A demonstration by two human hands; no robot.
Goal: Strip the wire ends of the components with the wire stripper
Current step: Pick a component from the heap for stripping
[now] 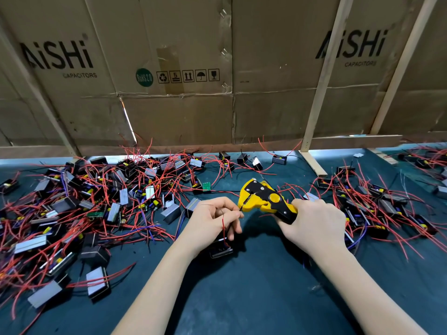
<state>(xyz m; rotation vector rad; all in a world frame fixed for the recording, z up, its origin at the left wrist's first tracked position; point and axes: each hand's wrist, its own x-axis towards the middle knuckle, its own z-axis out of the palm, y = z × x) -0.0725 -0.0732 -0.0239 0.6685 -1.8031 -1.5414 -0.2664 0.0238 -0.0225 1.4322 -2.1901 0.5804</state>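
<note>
Over the dark mat (242, 298), left hand (212, 220) pinches a wire (223, 224), right hand (314, 223) grips the stripper (263, 199).

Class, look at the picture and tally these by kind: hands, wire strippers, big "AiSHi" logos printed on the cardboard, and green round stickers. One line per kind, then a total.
Hands: 2, the left hand and the right hand
Wire strippers: 1
AiSHi logos: 2
Green round stickers: 1
Total: 6
</note>
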